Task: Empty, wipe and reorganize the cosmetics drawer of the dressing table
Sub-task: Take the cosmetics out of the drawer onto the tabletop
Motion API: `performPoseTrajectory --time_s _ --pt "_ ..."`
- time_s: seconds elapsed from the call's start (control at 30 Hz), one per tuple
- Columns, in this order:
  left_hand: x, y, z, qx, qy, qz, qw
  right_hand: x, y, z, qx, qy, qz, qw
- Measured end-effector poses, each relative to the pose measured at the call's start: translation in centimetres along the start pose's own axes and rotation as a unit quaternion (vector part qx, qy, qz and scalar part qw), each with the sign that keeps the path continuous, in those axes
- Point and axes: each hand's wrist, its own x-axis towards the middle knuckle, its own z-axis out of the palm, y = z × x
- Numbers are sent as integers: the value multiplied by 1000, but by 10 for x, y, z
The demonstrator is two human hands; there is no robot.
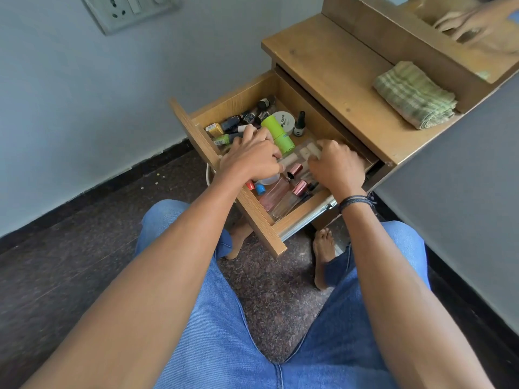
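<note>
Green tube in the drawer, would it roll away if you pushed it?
Probably. The green tube is round and lies on its side, so it should roll, though the nail polish bottles crowded beside it would likely stop it. It looks like smooth plastic, so maybe slippery and light.

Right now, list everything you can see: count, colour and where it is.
drawer: one, light wood, pulled open from dressing table
dressing table: one, brown wood, upper right
cloth: one, green checked, folded on the tabletop
nail polish bottles: several, mixed colours, drawer's far-left corner
green tube: one, lime, lying mid-drawer
white jar: one, white, beside green tube
clear bottles: two, pinkish caps, drawer's near corner
wall socket: one, white, upper-left wall
left hand: one, in drawer, fingers curled over bottles
right hand: one, in drawer, fingers curled on clear tray
</note>
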Motion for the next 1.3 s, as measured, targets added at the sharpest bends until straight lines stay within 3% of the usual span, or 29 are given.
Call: performPoseTrajectory --time_s 0.37,0.5,0.8,1.0,1.3 --pt "0 0 -1 -9 -5 -11 1000 3 1 -5 94 8 -31 995" --pt "2 -1 -1 -49 -9 -50 998 -1 -5 -7 193 38 -38 980" --pt "2 0 -5 -92 11 -50 994 -5 -6 -20 266 61 -41 961" --pt "3 -1 -6 -153 98 -20 983 -8 -5 -37 272 107 -47 955" --pt "-2 0 -8 -208 91 -46 973 -1 -7 -56 280 157 -68 945"
